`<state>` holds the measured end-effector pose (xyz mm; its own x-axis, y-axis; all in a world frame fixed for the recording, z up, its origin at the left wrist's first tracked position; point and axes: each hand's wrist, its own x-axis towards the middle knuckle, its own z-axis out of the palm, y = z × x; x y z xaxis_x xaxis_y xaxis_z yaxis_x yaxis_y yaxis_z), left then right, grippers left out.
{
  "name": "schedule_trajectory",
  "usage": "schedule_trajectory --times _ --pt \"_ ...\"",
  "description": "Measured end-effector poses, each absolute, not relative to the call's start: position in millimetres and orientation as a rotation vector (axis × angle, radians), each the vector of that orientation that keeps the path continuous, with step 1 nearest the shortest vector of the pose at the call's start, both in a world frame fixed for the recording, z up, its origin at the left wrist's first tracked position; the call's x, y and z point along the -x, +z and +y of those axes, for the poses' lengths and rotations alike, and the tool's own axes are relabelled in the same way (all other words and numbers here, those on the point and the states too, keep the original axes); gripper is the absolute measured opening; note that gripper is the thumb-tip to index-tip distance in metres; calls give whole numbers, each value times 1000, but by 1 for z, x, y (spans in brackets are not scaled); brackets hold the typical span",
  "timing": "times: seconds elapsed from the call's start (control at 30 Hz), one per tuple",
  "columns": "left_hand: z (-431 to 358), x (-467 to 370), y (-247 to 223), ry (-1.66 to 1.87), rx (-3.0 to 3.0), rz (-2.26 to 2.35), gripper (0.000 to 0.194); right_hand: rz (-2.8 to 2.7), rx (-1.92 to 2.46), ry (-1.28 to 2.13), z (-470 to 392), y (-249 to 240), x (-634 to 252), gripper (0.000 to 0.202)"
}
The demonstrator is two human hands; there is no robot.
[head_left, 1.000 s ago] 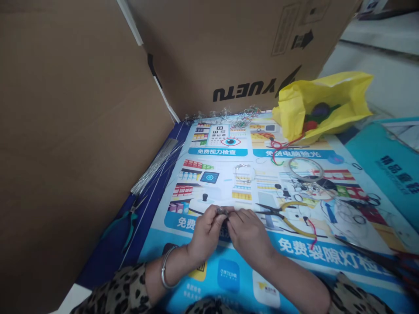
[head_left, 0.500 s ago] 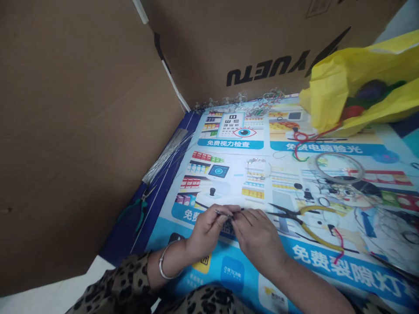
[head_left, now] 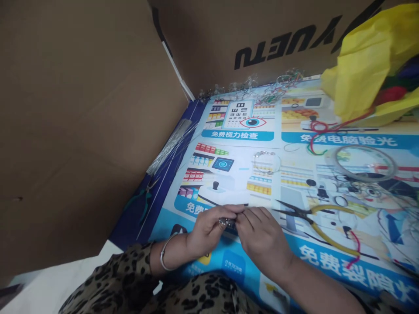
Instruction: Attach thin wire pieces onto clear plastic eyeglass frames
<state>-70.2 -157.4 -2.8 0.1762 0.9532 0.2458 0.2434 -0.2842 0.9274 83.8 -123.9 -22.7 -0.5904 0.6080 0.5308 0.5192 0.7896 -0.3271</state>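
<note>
Close together over the printed mat, both hands meet at a small, shiny metal-wire piece [head_left: 227, 223]. My left hand [head_left: 205, 232] pinches it between thumb and fingers; its lower part shows below the fingertips. Pressed against its other side, my right hand [head_left: 262, 237] has its fingers curled and closed on it, hiding most of that end. The exact kind of piece is too small and covered to tell. Right of the right hand lie long-nose pliers [head_left: 307, 215] with yellow handles. Beyond the hands rests a thin wire bracelet [head_left: 266, 152].
A bundle of straight silver wires [head_left: 170, 146] and teal-handled pliers [head_left: 144, 203] lie at the left edge. Cardboard walls [head_left: 91, 109] stand left and behind. At right are a clear tape roll [head_left: 391, 161], red cord [head_left: 316, 127] and a yellow bag [head_left: 360, 69]. Tangled wire pieces [head_left: 275, 93] line the back.
The view has shifted, so the mat's items appear farther right. Between my fingers the metal piece has turned, showing a wider shiny side below the left fingertips. Both hands keep their hold.
</note>
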Motion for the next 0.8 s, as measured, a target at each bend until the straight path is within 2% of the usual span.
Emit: schedule_trajectory --times 0.2,0.53,0.8 --pt "-161 75 -5 1083 -1763 1115 18 -2344 734 63 -125 -18 -86 24" --pt "-159 76 -1 1027 -1851 1138 20 -2375 763 65 -125 -19 -87 27" --pt "-156 75 1 1117 -1737 1157 17 -2310 794 245 -122 -20 -86 25"
